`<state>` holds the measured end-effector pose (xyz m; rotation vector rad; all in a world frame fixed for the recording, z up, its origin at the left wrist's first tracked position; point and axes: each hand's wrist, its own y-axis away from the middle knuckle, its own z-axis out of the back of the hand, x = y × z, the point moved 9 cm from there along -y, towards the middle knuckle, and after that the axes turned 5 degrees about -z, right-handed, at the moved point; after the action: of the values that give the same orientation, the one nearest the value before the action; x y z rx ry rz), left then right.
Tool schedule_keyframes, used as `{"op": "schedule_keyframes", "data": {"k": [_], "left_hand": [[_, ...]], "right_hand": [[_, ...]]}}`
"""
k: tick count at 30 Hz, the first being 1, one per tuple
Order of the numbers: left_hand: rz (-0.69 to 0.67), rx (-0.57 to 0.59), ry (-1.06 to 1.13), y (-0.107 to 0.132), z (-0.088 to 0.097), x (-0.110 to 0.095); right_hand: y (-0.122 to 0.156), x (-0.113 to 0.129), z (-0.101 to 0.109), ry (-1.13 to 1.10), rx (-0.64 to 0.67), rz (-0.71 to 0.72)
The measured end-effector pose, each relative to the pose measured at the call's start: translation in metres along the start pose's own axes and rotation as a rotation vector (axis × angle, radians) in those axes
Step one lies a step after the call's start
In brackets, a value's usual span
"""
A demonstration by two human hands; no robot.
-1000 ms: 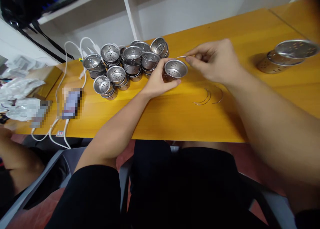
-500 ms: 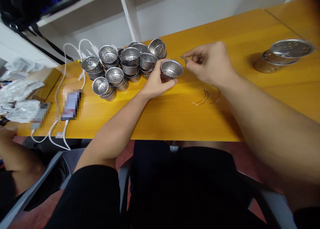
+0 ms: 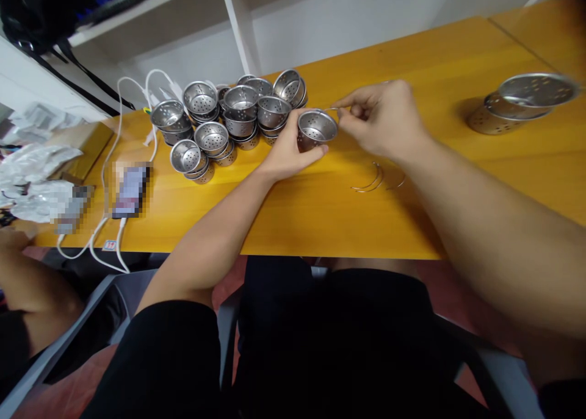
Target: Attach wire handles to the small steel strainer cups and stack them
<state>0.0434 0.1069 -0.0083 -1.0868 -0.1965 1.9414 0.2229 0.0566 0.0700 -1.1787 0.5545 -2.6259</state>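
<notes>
My left hand [image 3: 289,149] is wrapped round a small perforated metal cup [image 3: 317,128], tilted with its mouth toward me. At the cup's right rim, my right hand [image 3: 378,114] pinches a thin metal wire [image 3: 334,108] between thumb and forefinger. The wire's tip is at the rim; whether it passes through a hole I cannot tell. Below the right hand, curved wire pieces [image 3: 376,178] lie on the table. Many similar stacked perforated cups [image 3: 240,105] stand just left of my left hand.
Another stack of perforated cups [image 3: 513,105] stands at the right of the wooden table [image 3: 293,218]. A phone [image 3: 130,190] with white cables lies at left, near plastic bags [image 3: 41,163]. A person's arm [image 3: 41,291] shows at far left. White shelving [image 3: 238,28] rises behind.
The wire in my right hand has come closer to the cup's rim and now meets it. My left hand still holds the cup, and the view has shifted slightly.
</notes>
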Motion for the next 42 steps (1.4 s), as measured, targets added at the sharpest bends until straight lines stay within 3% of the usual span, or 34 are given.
{"op": "schedule_keyframes", "data": {"k": [14,20,30,42], "left_hand": [[-0.011,0.031,0.02,0.001,-0.007,0.002],[0.012,-0.026,0.015,-0.001,-0.004,-0.003],[0.042,-0.041,0.047,-0.002,0.001,-0.015],[0.051,-0.047,0.002,0.0,0.004,-0.012]], "right_hand": [[0.004,0.0,-0.003,-0.06,-0.039,-0.018],[0.009,0.014,-0.01,-0.217,0.006,0.015],[0.013,0.016,-0.011,-0.298,0.095,-0.075],[0.01,0.019,-0.013,-0.242,0.078,-0.056]]}}
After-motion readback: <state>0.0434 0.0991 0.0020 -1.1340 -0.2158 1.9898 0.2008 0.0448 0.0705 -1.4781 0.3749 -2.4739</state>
